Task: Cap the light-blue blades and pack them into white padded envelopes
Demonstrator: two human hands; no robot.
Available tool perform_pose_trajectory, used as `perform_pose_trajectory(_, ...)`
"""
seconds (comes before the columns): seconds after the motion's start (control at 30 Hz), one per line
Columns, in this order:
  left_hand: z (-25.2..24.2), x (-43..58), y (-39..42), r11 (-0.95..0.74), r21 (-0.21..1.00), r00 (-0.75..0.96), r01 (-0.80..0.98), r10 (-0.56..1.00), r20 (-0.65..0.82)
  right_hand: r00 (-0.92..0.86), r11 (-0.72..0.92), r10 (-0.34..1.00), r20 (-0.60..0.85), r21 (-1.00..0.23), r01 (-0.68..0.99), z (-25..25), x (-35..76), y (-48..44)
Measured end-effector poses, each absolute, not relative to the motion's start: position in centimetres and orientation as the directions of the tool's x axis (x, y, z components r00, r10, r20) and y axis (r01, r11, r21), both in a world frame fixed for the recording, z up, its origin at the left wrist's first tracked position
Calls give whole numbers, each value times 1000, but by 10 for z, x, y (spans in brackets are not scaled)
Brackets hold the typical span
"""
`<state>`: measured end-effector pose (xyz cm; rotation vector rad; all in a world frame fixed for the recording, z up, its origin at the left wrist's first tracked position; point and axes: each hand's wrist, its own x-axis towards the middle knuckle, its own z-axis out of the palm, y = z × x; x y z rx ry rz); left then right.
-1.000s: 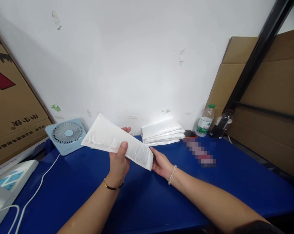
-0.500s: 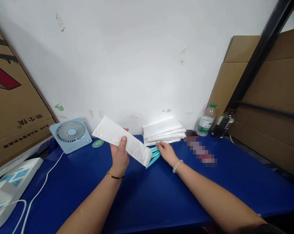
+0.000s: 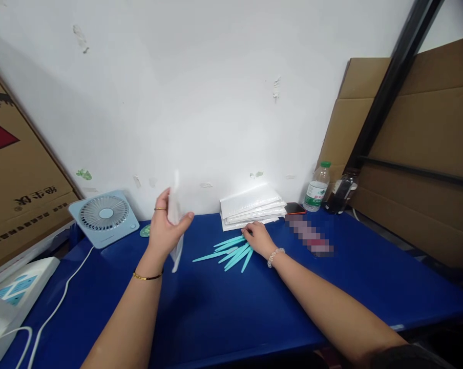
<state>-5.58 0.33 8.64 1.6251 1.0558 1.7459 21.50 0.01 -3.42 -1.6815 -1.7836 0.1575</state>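
Observation:
My left hand (image 3: 167, 226) holds a white padded envelope (image 3: 174, 205) upright over the table. It is seen nearly edge-on and slightly blurred, between my thumb and fingers. Several slim turquoise tapered sticks (image 3: 234, 255) lie fanned out on the blue table; I cannot make out their exact kind. Over their far right ends, my right hand (image 3: 259, 239) is closed with fingertips pressed together, hiding those ends. Just behind it is a stack of white padded envelopes (image 3: 251, 206) against the wall.
A light-blue fan (image 3: 105, 216) and a green disc (image 3: 145, 231) sit at left, with a power strip (image 3: 22, 292) and white cable nearer me. A phone (image 3: 294, 208), a water bottle (image 3: 316, 188) and a dark bottle (image 3: 342, 192) stand back right. Cardboard (image 3: 427, 123) flanks the right side.
My left hand has moved left and turned the envelope edge-on, away from the turquoise sticks. The sticks now lie spread on the table under my right hand. The view has shifted slightly right.

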Motion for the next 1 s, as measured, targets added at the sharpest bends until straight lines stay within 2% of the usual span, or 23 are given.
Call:
perform_pose_trajectory(0.1,70,-66,21,-346,853,-29,391,922,387,36,174,929,368,-521,836,-30,216,-1)
perform_pose_trajectory(0.17,51,-74,32,-204,812,11,547,971,237,14,181,940,341,-534,826,-27,219,-3)
perform_pose_trajectory(0.27,24,-82,44,-112,753,54,648,993,100,-45,210,957,286,-581,786,-21,227,-5)
perform_pose_trajectory(0.37,12,-74,44,-252,737,110,628,965,236,-99,231,967,235,-639,733,-17,236,-7)
perform_pose_trajectory(0.43,11,-58,38,-414,658,239,629,909,343,-113,222,972,204,-660,717,-16,240,-8)
perform_pose_trajectory(0.53,11,-30,23,-600,456,526,658,799,292,-152,234,972,179,-671,703,-15,240,-8)
perform_pose_trajectory(0.63,11,-8,10,-674,307,639,672,737,220,-226,325,945,235,-635,701,-12,236,-10)
perform_pose_trajectory(0.7,11,-1,6,-690,256,667,677,722,184,-257,379,925,281,-611,695,-9,232,-12)
perform_pose_trajectory(0.83,14,-1,9,-693,239,672,681,720,172,-264,417,906,331,-585,696,-1,232,-14)
perform_pose_trajectory(1.0,10,-15,24,-574,229,539,786,818,202,-179,323,933,313,-501,803,0,255,-9)
